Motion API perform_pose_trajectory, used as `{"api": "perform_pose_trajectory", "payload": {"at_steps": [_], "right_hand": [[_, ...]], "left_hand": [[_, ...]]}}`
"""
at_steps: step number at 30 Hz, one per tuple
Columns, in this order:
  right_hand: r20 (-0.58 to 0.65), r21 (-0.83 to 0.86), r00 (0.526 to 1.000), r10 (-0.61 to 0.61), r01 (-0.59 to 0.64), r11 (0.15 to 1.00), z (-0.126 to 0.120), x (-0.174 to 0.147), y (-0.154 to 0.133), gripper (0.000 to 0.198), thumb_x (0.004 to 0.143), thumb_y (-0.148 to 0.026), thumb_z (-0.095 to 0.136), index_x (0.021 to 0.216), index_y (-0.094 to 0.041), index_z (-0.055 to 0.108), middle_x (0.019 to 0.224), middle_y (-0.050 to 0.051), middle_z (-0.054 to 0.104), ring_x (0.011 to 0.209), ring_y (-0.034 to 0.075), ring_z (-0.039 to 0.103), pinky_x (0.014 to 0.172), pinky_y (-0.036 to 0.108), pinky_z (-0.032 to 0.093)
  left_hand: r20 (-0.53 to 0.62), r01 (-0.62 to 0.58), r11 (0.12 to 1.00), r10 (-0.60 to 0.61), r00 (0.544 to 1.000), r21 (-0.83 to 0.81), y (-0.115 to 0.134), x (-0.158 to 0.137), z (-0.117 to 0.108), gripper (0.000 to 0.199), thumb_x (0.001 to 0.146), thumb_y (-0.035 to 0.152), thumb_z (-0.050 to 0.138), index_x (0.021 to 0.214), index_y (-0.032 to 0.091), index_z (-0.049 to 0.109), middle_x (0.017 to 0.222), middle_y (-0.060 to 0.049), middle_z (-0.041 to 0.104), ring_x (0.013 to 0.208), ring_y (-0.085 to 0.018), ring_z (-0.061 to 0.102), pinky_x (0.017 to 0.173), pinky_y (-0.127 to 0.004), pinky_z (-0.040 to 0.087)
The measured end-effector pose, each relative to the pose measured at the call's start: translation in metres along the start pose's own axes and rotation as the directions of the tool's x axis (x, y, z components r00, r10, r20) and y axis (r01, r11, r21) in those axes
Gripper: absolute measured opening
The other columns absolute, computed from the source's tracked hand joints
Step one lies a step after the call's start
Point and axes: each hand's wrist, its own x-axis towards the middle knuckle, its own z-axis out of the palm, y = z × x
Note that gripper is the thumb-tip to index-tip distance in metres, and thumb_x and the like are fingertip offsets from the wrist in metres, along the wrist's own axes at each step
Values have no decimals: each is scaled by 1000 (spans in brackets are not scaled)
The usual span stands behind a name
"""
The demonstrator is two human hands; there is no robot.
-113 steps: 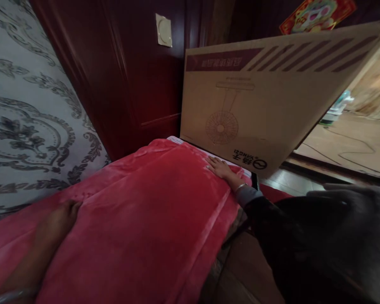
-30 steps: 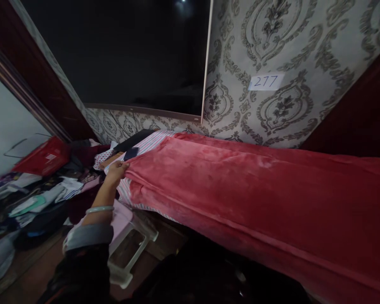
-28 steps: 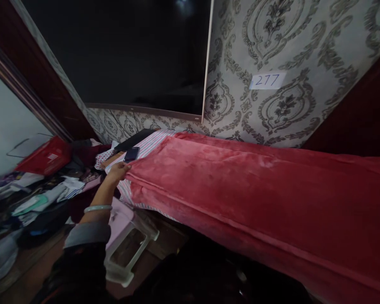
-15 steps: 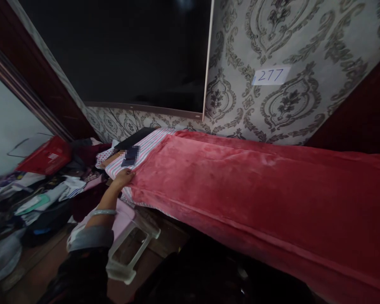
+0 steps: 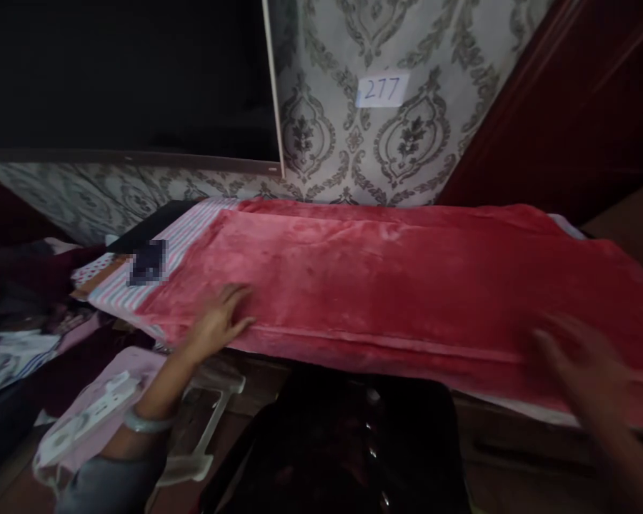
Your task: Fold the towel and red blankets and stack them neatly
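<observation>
A red plush blanket [image 5: 354, 278] lies spread along a long low surface, with a fold line running near its front edge. My left hand [image 5: 222, 318] is over its left front part, fingers apart and nothing in them. On the right, my right hand [image 5: 584, 360] hovers at or just over the blanket's front edge, smeared by motion, so its fingers and any touch are unclear. Beyond the blanket's left end shows a striped cloth [image 5: 190, 232] in pink, white and blue. A dark, blurred-out object [image 5: 148, 263] rests on that cloth.
A pink stool [image 5: 139, 357] carrying a white power strip [image 5: 88, 421] stands at the lower left. Piled clothes [image 5: 18, 357] lie farther left. Behind are a large television [image 5: 128, 78] and a patterned wall with a paper [image 5: 383, 88] marked 277.
My view has turned right. The left hand has come off the blanket's left edge and moved right over the blanket. My right hand has come into view.
</observation>
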Motion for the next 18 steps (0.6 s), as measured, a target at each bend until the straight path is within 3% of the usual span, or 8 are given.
{"api": "perform_pose_trajectory", "payload": {"at_steps": [2, 4, 7, 14, 18], "right_hand": [[121, 200, 983, -136, 110, 974, 10, -10, -33, 46, 100, -60, 47, 119, -24, 69, 121, 14, 68, 112, 30, 63, 95, 50, 53], [190, 358, 946, -264, 183, 916, 28, -16, -70, 38, 100, -50, 51, 123, -25, 69, 126, 11, 67, 116, 29, 61, 100, 50, 50], [225, 421, 905, -361, 243, 874, 50, -19, -108, 34, 100, -42, 52, 125, -25, 69, 129, 12, 66, 117, 28, 60, 100, 50, 50], [240, 385, 912, -333, 226, 895, 63, -17, -107, 35, 98, -25, 49, 128, -24, 68, 127, 11, 68, 113, 27, 62, 97, 49, 51], [132, 345, 921, -367, 305, 888, 59, -14, -107, 38, 99, -15, 41, 121, -22, 72, 116, 9, 73, 105, 25, 65, 92, 45, 54]], "left_hand": [[70, -93, 994, 97, 993, -51, 24, 11, 18, 56, 94, 54, 50, 136, 17, 55, 138, -15, 60, 130, -29, 55, 110, -46, 45], [106, -144, 987, 151, 983, -71, 39, 20, 30, 54, 95, 53, 49, 135, 17, 57, 138, -15, 60, 130, -29, 55, 111, -47, 45], [128, -196, 979, 203, 971, -62, 45, 26, 39, 46, 97, 46, 47, 131, 18, 62, 135, -14, 63, 127, -29, 57, 110, -48, 46], [66, -202, 978, 199, 978, 45, 49, 27, 50, 41, 95, 26, 43, 129, 20, 66, 132, -13, 66, 120, -29, 60, 103, -51, 50], [2, -224, 974, 224, 975, 25, 45, 28, 55, 39, 97, 25, 38, 118, 23, 71, 127, -11, 69, 116, -28, 62, 99, -49, 53]]}}
